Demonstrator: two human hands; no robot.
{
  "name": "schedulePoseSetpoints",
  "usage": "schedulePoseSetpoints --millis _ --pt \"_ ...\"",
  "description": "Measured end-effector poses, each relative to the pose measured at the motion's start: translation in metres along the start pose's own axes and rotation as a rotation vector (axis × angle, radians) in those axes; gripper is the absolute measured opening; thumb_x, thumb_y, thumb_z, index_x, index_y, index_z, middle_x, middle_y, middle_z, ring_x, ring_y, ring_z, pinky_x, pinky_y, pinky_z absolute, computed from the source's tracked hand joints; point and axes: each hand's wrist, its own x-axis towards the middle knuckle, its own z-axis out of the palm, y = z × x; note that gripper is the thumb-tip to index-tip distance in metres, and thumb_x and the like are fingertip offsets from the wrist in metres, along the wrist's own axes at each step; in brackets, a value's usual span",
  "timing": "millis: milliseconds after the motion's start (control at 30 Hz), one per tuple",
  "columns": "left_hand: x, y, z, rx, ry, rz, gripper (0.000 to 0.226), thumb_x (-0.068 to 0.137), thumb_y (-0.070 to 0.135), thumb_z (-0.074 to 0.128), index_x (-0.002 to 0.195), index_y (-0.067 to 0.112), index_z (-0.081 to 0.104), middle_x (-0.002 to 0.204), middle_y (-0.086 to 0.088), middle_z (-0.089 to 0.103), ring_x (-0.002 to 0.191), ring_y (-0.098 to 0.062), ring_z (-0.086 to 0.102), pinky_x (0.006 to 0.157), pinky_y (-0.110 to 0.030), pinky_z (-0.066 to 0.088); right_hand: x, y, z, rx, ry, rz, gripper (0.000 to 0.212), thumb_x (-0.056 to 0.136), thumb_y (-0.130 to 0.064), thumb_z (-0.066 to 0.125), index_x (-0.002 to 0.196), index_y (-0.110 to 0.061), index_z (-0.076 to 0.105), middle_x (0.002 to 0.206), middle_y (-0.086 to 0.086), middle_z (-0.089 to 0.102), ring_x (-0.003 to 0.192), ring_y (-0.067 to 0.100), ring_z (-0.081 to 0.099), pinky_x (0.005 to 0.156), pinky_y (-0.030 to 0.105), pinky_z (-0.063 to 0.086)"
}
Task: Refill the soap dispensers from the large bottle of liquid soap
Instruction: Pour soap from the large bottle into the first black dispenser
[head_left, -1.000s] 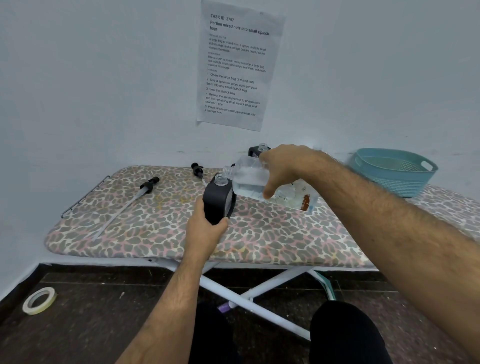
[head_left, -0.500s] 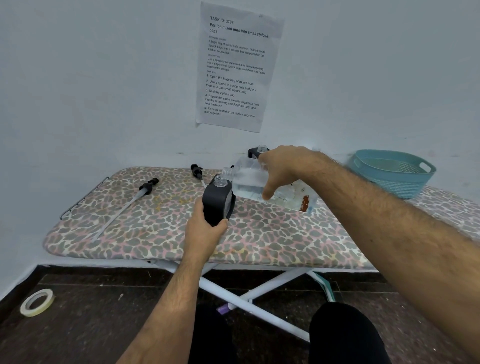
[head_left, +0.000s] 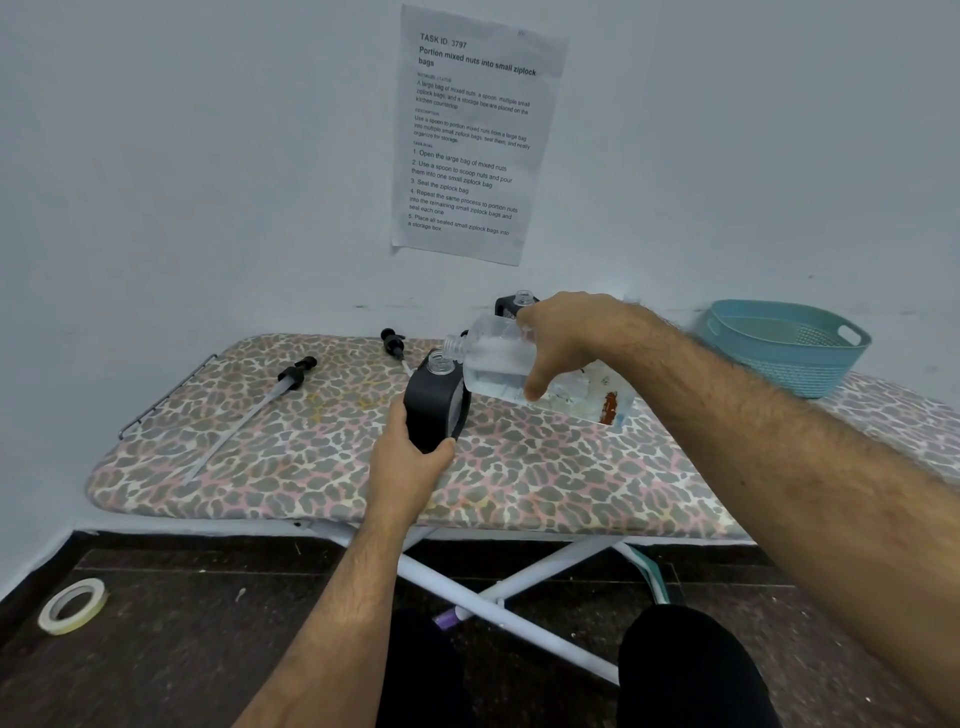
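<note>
Gripping a clear plastic bottle tilted sideways, the right hand meets the left hand clasping a matte black dispenser.

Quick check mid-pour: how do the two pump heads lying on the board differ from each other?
The left pump head lies out in the open on the ironing board, its long clear tube fully visible, running toward the near edge. The far pump head lies closer to the wall, and its tube disappears behind the black dispenser that the left hand grips. Both have black tops and are off their dispensers.
</note>
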Motion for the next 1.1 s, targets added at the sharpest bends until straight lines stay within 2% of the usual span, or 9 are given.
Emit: schedulePoseSetpoints --millis 400,733,900,1100 --pt "0.0001 0.002 -0.0001 0.016 0.002 -0.001 0.056 0.085 0.014 0.071 0.13 0.031 0.045 0.102 0.031 0.056 0.088 0.021 0.054 0.067 -0.004 0.041 -0.002 -0.0008 -0.0007 0.003 -0.003 0.002 0.087 0.069 -0.054 0.083 0.141 -0.024 0.044 0.136 -0.004 0.055 0.119 0.021 0.054 0.08 0.036 0.044" --pt "-0.0005 0.0028 -0.0002 0.004 0.001 -0.008 0.057 0.084 0.014 0.071 0.131 0.032 0.044 0.104 0.029 0.057 0.093 0.015 0.055 0.07 -0.005 0.04 -0.0023 -0.0014 -0.0005 0.004 -0.004 0.007 0.09 0.069 -0.054 0.083 0.144 -0.024 0.042 0.138 -0.003 0.054 0.121 0.022 0.053 0.083 0.037 0.045" --pt "-0.0013 0.0033 -0.0002 0.0 0.0 -0.003 0.058 0.085 0.015 0.071 0.132 0.033 0.044 0.105 0.031 0.056 0.093 0.016 0.055 0.07 -0.005 0.04 -0.0027 -0.0012 -0.0015 -0.002 -0.004 0.007 0.089 0.069 -0.054 0.082 0.142 -0.024 0.042 0.138 -0.004 0.054 0.121 0.021 0.053 0.081 0.036 0.044" --pt "-0.002 0.0044 -0.0005 -0.006 0.003 -0.007 0.056 0.084 0.014 0.071 0.127 0.038 0.044 0.104 0.027 0.058 0.093 0.013 0.056 0.071 -0.008 0.041 -0.0007 -0.0016 -0.0012 -0.011 -0.004 0.004 0.088 0.068 -0.056 0.082 0.141 -0.024 0.044 0.136 -0.004 0.055 0.119 0.021 0.054 0.081 0.036 0.045"
